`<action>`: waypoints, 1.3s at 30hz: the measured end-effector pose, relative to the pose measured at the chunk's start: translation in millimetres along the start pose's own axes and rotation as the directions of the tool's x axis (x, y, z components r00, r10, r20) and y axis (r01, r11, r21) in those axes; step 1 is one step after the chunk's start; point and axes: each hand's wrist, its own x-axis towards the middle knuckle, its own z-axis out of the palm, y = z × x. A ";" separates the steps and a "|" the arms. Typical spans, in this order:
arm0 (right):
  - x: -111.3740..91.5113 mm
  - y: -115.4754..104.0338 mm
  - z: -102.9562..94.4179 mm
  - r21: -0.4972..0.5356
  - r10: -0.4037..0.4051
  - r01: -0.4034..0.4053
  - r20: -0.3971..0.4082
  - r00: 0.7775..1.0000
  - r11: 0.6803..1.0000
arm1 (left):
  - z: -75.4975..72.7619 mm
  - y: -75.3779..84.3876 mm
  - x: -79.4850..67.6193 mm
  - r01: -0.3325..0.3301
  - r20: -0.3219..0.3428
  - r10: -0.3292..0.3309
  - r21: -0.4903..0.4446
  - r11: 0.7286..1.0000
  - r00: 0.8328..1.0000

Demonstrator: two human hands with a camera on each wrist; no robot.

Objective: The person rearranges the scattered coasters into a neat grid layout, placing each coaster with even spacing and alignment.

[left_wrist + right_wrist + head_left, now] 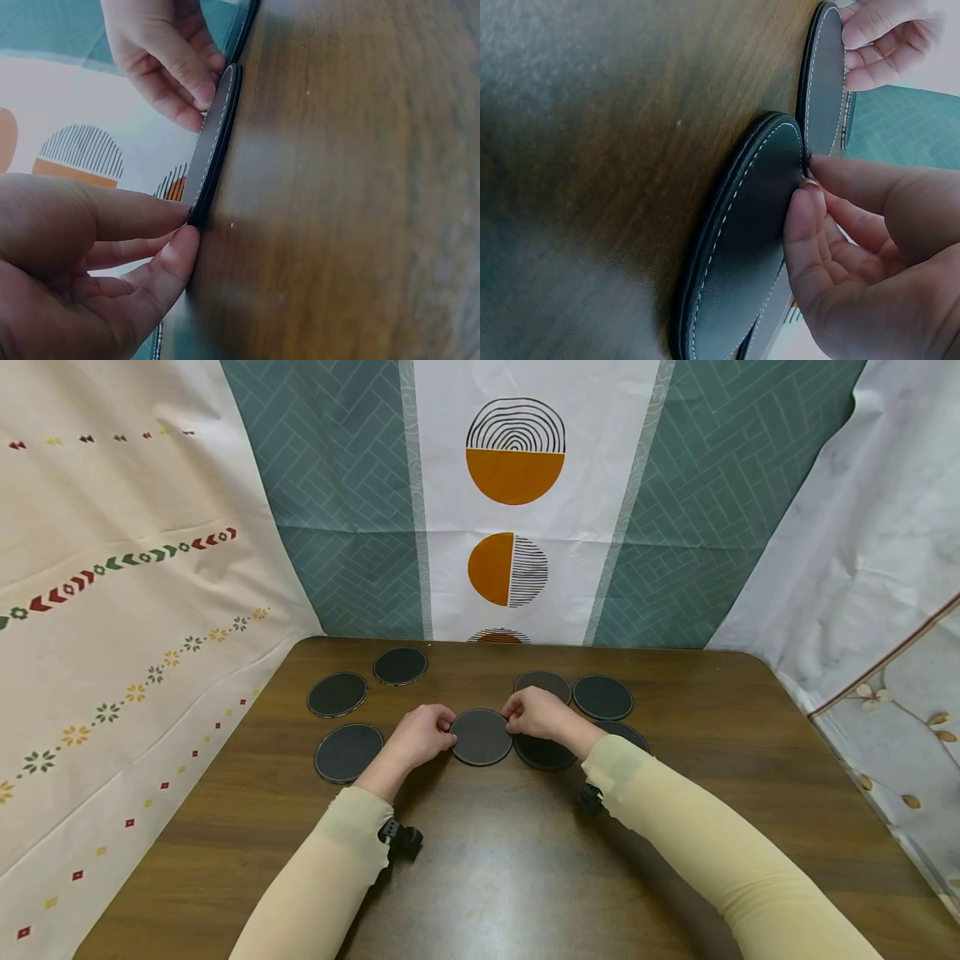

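A round dark coaster [481,737] with pale edge stitching lies at the middle of the table between both hands. My left hand [422,737] pinches its left edge between thumb and fingers, seen close up in the left wrist view. On its right edge, the thumb and fingertips of my right hand [542,713] grip it. Just under the right hand lies another black coaster [750,225], its rim meeting the held one. Beside and behind that hand are more coasters, one at the back [543,681], one to its right [603,697] and one partly hidden by the wrist [624,733].
On the left of the brown wooden table [480,877] lie three separate black coasters: a near one [348,752], a middle one [337,694] and a far one [400,666]. Patterned cloths [345,510] hang along the table's back and sides.
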 end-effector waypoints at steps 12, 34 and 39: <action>-1.9 -0.5 -0.9 0.018 -0.011 0.011 0.014 1.000 1.000 | -1.2 0.6 0.1 0.006 0.013 -0.006 0.005 1.000 1.000; -0.6 0.1 3.5 0.006 -0.002 0.002 0.002 1.000 1.000 | 0.7 -1.6 -0.3 -0.008 -0.004 0.008 -0.003 1.000 1.000; -1.4 -0.5 3.1 0.000 0.002 -0.002 -0.001 1.000 1.000 | 1.0 -2.0 0.0 -0.012 -0.003 0.012 -0.002 1.000 1.000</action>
